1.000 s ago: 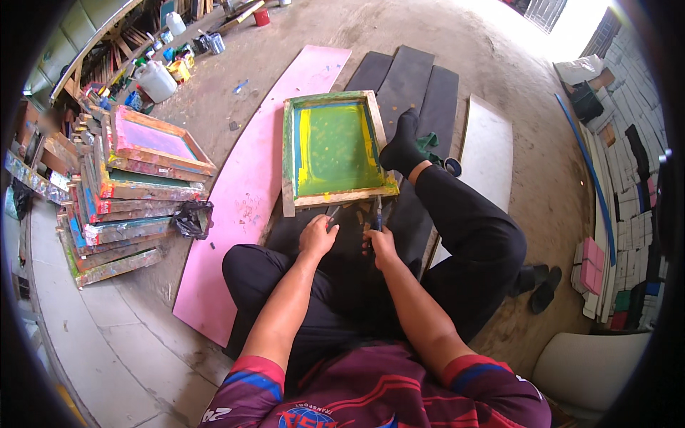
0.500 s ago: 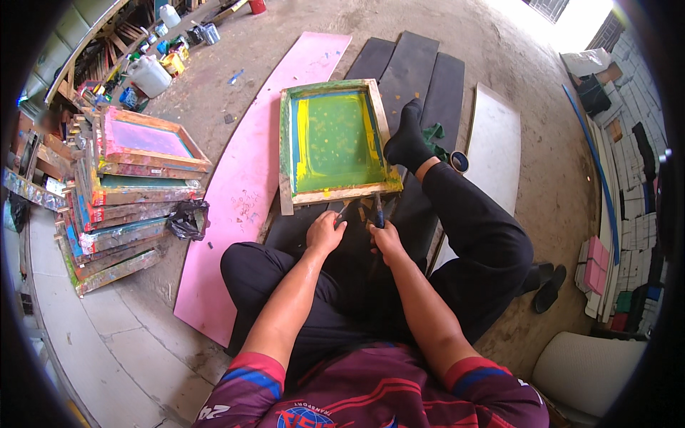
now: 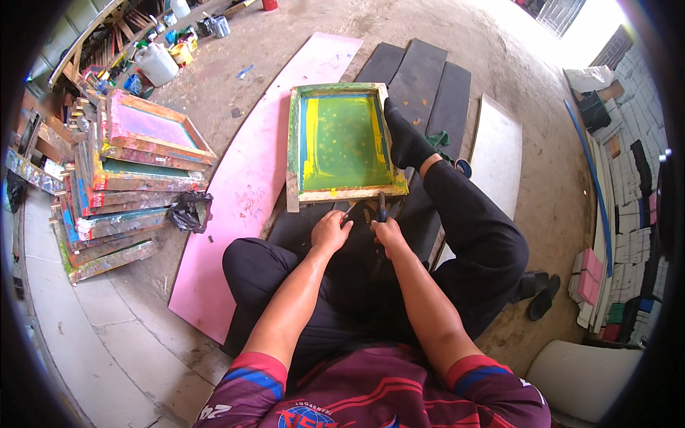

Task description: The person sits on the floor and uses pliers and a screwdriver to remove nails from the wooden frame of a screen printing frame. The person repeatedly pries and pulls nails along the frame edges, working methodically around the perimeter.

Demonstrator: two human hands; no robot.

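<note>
A wooden screen-printing frame, with green mesh edged in yellow and blue, lies in front of me. My left hand is closed around a thin, pale metal tool whose tip is at the frame's near edge; its handle is hidden in my palm. Beside it, my right hand grips a dark-handled tool that reaches up to the same wooden edge. Its exact kind is unclear. My black-socked foot rests against the frame's right side.
Black boards and a pink board lie under and beside the frame. A stack of stained frames with a black plastic bag stands left. A white board, dark cloth and sandals are right.
The view has shifted slightly, so the surroundings appear moved. Both hands keep their grips near the frame's near edge, with little visible movement.
</note>
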